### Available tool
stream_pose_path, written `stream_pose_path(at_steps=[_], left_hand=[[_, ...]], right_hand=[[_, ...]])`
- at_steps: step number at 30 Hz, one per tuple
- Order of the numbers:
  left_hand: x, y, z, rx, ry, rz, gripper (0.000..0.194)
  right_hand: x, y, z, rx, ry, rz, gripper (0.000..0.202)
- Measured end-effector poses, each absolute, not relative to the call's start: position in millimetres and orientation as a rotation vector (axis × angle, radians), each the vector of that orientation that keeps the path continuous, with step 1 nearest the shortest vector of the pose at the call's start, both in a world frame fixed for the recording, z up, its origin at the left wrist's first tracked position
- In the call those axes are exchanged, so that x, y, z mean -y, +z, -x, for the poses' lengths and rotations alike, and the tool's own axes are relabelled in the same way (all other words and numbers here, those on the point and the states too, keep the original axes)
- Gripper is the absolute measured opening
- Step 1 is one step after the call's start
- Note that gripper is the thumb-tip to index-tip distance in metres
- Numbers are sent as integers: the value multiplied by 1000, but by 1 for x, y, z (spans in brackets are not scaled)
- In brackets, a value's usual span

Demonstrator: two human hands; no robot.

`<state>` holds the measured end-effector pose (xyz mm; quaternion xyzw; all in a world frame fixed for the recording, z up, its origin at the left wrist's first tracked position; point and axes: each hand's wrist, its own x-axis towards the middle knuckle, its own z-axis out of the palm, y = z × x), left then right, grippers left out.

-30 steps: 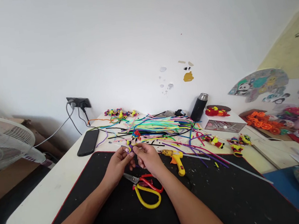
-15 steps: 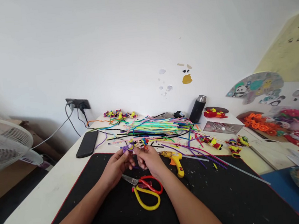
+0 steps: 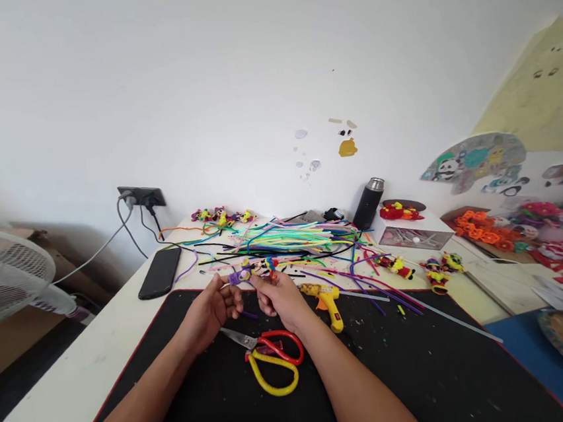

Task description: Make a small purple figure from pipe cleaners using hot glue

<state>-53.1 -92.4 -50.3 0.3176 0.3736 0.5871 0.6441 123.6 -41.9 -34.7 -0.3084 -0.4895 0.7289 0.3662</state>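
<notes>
My right hand point(image 3: 275, 294) pinches a small colourful figure point(image 3: 256, 268) with purple, white, red and blue parts, lying sideways above the black mat point(image 3: 406, 365). Just left of it, my left hand point(image 3: 217, 306) has its fingers apart and slightly curled, near the figure's purple end, with nothing visible in them. Below the hands lie scissors point(image 3: 277, 370) with one red and one yellow handle. A yellow glue gun point(image 3: 329, 304) rests right of my right hand.
Behind the hands spreads a pile of pipe cleaners point(image 3: 294, 238). A phone point(image 3: 161, 273) lies at the left, a black bottle point(image 3: 369, 204) leans at the back, and more figures point(image 3: 436, 276) sit at the right. A fan point(image 3: 8, 270) stands beyond the left edge.
My left hand has let go of the figure's purple end and moved slightly left, its fingers opening. My right hand still holds the figure. The whole view has shifted a little.
</notes>
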Motion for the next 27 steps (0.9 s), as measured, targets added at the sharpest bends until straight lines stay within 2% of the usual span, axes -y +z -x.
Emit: stream_pose_path(at_steps=[9,20,27], left_hand=[[92,-49,56,-920,1336,-578,30],[93,-56,53,-836,1371,-592,38],[88,-61,53,-874,1444,-508,23]], right_hand=[[43,-38,-123,1345,1935,809,54],[39,-41,-123,1266,1903,849,53],[39,-43,-121,1276,1841,895,53]])
